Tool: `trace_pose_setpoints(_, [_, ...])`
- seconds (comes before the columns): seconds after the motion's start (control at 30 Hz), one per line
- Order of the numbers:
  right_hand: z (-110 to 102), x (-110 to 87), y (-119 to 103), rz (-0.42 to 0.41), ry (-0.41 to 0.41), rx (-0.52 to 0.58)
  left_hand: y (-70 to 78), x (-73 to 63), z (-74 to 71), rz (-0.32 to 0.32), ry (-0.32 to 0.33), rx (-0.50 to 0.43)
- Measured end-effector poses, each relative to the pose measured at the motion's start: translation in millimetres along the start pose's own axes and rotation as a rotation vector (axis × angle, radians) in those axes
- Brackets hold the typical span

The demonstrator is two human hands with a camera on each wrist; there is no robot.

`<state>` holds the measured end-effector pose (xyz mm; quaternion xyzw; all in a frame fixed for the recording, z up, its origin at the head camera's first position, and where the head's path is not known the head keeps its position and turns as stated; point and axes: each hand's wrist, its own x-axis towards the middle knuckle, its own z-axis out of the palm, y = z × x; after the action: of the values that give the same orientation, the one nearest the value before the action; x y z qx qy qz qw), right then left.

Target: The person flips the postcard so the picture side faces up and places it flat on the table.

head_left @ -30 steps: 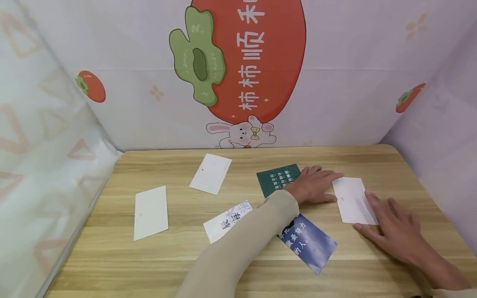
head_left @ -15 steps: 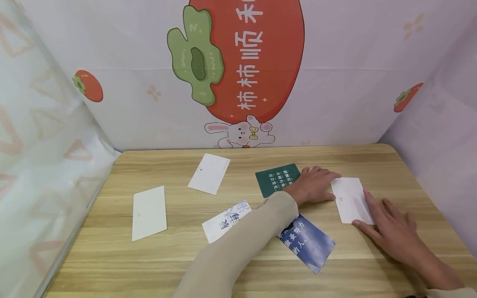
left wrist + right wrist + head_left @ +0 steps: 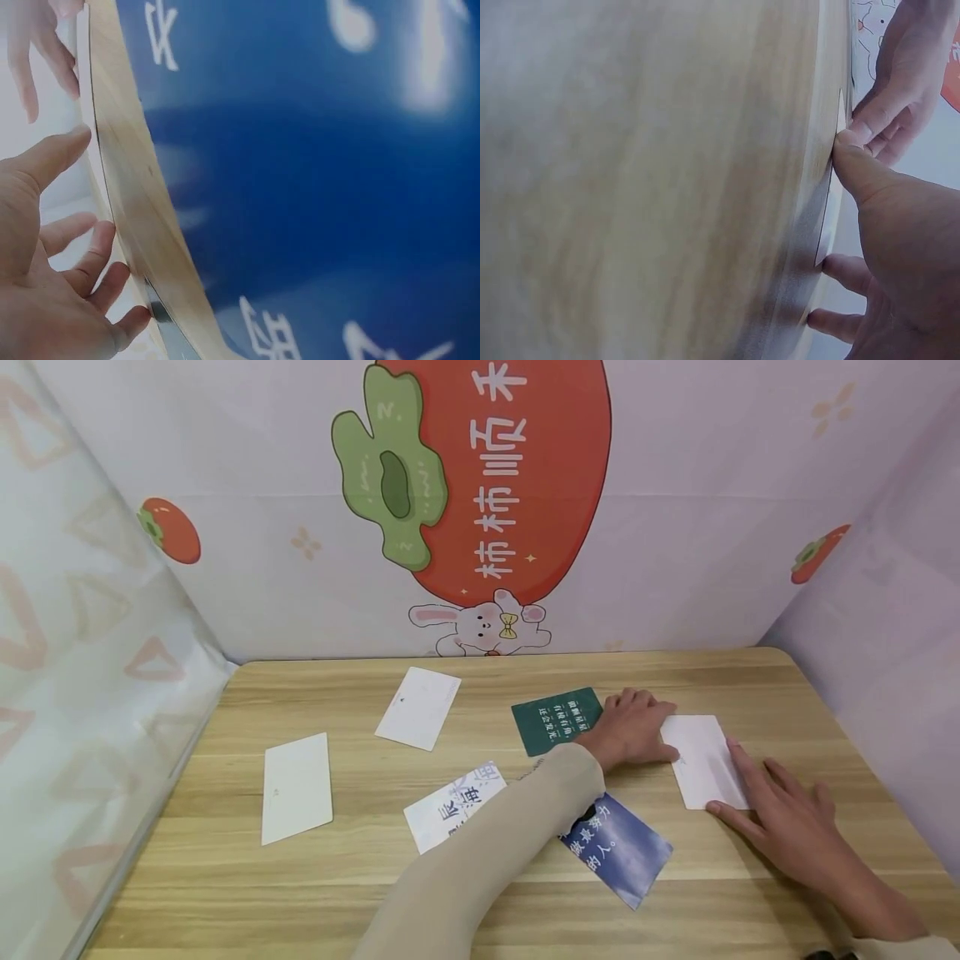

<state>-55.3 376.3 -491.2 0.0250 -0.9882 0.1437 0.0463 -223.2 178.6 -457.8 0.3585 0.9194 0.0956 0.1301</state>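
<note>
Right hand (image 3: 795, 827) touches a white card (image 3: 703, 768); print (image 3: 682, 762) illegible.

Pale backdrop (image 3: 697, 510) (persimmon-printed), wooden table (image 3: 225, 893)

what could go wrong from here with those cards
The left sleeve crosses in front of the blue card and the white card with blue lettering, so it might drag them. The left grip partly hides the green card and could nudge it. Between the left grip and right grip, the mostly plain white card may skew if pushed unevenly.
</note>
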Motion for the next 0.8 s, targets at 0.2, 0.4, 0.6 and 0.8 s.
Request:
trace_pose_setpoints(0.2, [1.3, -0.1, -0.1, -0.004, 0.006, -0.012, 0.6, 0.7, 0.9, -0.047, 0.016, -0.054])
trace_pose_setpoints(0.4, [3.6, -0.5, -0.2, -0.014, 0.026, -0.008, 8.0, 0.4, 4.7, -0.096, 0.066, 0.012])
trace_pose_setpoints(0.6, [4.2, -0.6, -0.7, 0.001, 0.019, -0.004, 10.2, -1.3, 6.5, -0.201, 0.185, 0.046])
trace_pose_setpoints(0.8, [2.7, -0.4, -2.0, 0.012, 0.003, -0.004, 10.0, 0.3, 6.9, -0.209, 0.186, -0.002])
